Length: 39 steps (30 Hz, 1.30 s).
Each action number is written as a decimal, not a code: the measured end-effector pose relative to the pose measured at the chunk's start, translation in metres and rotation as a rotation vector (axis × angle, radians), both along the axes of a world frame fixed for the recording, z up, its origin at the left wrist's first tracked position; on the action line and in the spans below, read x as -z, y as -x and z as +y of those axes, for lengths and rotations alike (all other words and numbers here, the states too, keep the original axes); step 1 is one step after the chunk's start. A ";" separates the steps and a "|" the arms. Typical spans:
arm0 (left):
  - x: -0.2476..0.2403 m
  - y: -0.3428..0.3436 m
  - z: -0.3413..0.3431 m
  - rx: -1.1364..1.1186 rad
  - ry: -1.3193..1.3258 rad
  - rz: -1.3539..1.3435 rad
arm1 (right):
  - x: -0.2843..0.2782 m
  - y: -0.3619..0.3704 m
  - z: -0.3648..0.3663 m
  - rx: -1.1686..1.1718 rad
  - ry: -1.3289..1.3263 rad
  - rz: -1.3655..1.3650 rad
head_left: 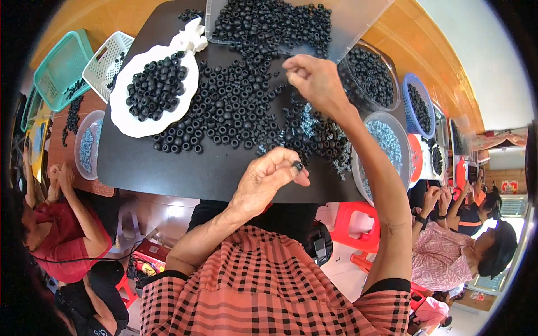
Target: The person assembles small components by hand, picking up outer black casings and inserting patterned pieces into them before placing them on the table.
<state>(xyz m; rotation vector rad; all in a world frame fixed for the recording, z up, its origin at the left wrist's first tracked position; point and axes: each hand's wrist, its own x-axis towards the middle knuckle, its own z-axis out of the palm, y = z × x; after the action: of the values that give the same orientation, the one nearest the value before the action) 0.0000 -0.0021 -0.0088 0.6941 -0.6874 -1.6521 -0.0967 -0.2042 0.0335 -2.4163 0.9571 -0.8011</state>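
Observation:
My left hand (268, 178) is closed above the near edge of the dark table, pinching a black ring-shaped piece (297, 166) between thumb and fingers. Farther off, my right hand (316, 81) reaches over the pile, its fingers curled together; what they hold, if anything, is hidden. Beneath and left of it spread many round black pieces with holes (224, 106), like large beads. Smaller black parts mixed with small light-blue pieces (307, 120) lie between my hands. A white scalloped plate (120, 112) at the left carries more of the round black pieces.
A clear tray (358, 22) of black pieces stands at the far side. To the right are a clear round bowl (399, 95), a tub of blue pieces (358, 173) and a blue basket (409, 120). People work at both sides. A red stool (354, 242) stands below the table.

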 end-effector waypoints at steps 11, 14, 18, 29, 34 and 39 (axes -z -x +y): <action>0.004 -0.005 -0.002 0.037 -0.029 0.105 | -0.003 -0.010 0.014 0.002 0.083 0.097; 0.004 -0.004 -0.003 0.009 -0.016 0.141 | -0.009 0.008 0.051 0.054 -0.131 -0.134; 0.005 -0.002 -0.005 -0.037 -0.007 0.188 | -0.004 0.034 0.087 0.058 -0.460 -0.162; 0.001 0.000 -0.005 -0.004 -0.018 0.065 | 0.000 0.035 0.083 0.046 -0.284 -0.237; 0.005 -0.004 -0.003 0.068 0.016 0.027 | -0.011 0.010 0.081 -0.057 -0.247 -0.153; -0.012 -0.011 0.018 0.261 0.037 -0.102 | -0.006 -0.011 0.088 -0.410 -0.223 -0.068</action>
<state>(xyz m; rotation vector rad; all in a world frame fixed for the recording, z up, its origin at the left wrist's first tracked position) 0.0108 0.0164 0.0032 0.6881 -0.9111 -1.8451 -0.0854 -0.1158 0.0395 -2.2626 0.4694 -0.5875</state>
